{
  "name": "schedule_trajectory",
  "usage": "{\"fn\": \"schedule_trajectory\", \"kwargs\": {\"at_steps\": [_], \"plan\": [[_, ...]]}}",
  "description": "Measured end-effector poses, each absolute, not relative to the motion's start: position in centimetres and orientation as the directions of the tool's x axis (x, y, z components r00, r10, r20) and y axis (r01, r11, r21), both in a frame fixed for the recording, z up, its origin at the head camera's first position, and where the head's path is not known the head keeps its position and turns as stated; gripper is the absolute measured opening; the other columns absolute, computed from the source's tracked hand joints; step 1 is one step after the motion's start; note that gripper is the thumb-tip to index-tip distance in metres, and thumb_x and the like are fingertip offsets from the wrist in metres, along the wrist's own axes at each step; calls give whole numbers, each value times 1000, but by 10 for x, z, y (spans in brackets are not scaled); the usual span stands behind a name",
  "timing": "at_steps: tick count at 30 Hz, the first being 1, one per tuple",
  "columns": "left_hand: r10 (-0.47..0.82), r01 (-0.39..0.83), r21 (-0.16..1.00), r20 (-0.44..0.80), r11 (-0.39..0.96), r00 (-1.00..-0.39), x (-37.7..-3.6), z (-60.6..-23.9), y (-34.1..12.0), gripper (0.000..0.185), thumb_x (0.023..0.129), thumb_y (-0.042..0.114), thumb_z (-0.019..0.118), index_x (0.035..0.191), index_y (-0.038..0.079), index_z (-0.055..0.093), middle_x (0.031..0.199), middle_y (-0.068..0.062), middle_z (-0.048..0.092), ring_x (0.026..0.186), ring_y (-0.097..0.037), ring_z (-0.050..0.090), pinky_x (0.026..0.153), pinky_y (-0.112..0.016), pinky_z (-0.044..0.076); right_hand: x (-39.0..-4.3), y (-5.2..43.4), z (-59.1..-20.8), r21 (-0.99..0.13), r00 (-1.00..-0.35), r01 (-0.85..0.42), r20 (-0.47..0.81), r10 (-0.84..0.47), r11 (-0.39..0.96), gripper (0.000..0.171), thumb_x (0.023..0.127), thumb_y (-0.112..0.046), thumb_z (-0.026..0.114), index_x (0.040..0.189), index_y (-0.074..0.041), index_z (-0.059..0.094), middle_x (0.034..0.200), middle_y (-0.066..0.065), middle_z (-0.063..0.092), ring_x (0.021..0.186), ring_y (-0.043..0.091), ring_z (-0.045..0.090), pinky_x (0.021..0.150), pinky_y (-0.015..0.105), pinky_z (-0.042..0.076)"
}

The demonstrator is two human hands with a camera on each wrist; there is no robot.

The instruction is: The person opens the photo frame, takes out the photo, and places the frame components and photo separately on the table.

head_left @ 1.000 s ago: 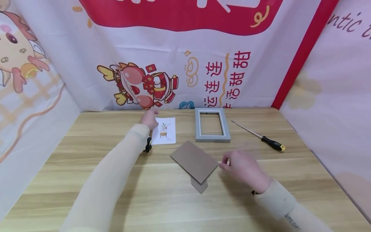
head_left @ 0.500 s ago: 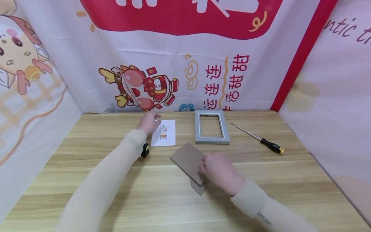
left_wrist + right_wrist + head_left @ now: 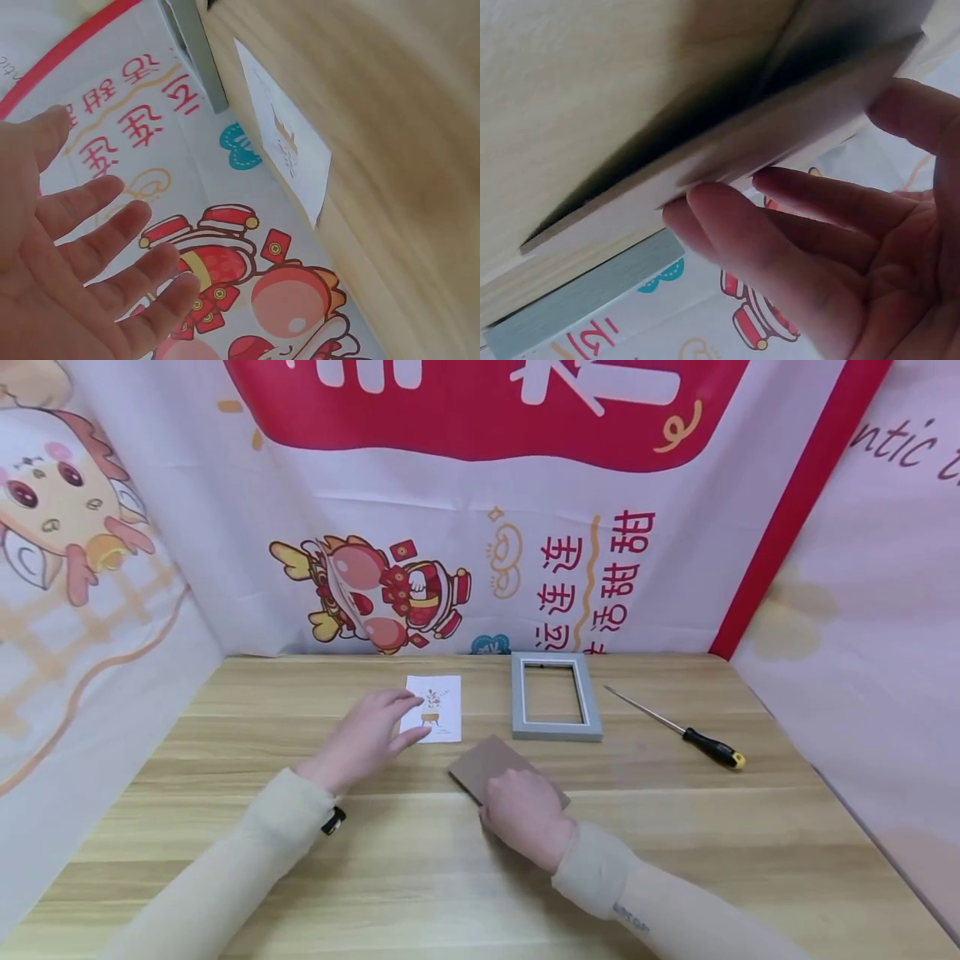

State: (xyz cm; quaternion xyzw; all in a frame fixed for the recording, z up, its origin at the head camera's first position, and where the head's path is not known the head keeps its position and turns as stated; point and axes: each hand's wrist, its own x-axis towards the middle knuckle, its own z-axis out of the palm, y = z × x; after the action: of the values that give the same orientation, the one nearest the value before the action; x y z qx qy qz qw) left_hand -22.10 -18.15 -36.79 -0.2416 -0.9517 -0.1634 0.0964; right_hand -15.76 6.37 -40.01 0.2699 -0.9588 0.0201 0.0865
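Observation:
In the head view my left hand (image 3: 363, 735) hovers beside a small white card (image 3: 447, 729) printed with a potted plant. Its fingers are spread and hold nothing; the left wrist view shows the bare palm (image 3: 45, 277). My right hand (image 3: 525, 814) lies over a brown backing board (image 3: 471, 768), covering its near part. From the right wrist, loosely bent fingers (image 3: 739, 225) are at the board's upper face, with the thumb near its edge. That board (image 3: 622, 202) slants above the tabletop with a dark shadow underneath; its stand leg is mostly hidden.
A grey picture frame (image 3: 517, 702) with an open middle lies at the back of the wooden table (image 3: 375, 893). To its right is a screwdriver (image 3: 708, 747) with a black and yellow handle. Printed cloth (image 3: 420, 485) hangs behind the table and along both sides.
My left hand has drawn back from the card's far left side toward me, fingers spreading. My right hand has moved left from the board's right corner onto the board. Card and frame stay put.

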Motion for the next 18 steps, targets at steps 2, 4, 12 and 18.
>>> {"fn": "schedule_trajectory", "kwargs": {"at_steps": [2, 4, 12, 18], "plan": [[423, 482, 267, 250, 835, -871, -210, -370, -184, 58, 95, 41, 65, 137, 2, 58, 138, -19, 55, 129, -39, 46, 109, -55, 35, -157, 64, -399, 12, -826, -540, 184, -532, 842, 25, 82, -20, 73, 62, -8, 65, 54, 0, 56, 44, 11, 45, 40, 29, 44], [408, 462, 271, 233, 845, -883, -202, -371, -187, 59, 95, 43, 65, 138, 3, 57, 140, -18, 54, 131, -38, 45, 109, -56, 35, -155, 66, -395, 55, -802, -566, 191, -566, 822, 22, 82, -14, 72, 63, -8, 65, 53, 0, 56, 43, 9, 46, 38, 27, 44], [390, 448, 294, 236, 844, -890, -184, -373, -196, 64, 94, 48, 63, 141, 5, 54, 144, -16, 50, 134, -36, 43, 110, -56, 33, -158, 88, -364, -27, -762, -590, 350, -545, 807, 17, 88, -2, 69, 71, -4, 67, 57, 0, 57, 45, 7, 49, 39, 19, 42], [391, 466, 268, 291, 843, -873, -177, -370, -199, 64, 94, 45, 66, 140, 2, 54, 141, -17, 52, 132, -36, 44, 109, -57, 34, -172, 122, -358, -467, -864, -485, 389, -321, 740, 29, 93, -10, 65, 64, -13, 62, 55, -8, 50, 50, 6, 46, 48, 25, 43]]}}
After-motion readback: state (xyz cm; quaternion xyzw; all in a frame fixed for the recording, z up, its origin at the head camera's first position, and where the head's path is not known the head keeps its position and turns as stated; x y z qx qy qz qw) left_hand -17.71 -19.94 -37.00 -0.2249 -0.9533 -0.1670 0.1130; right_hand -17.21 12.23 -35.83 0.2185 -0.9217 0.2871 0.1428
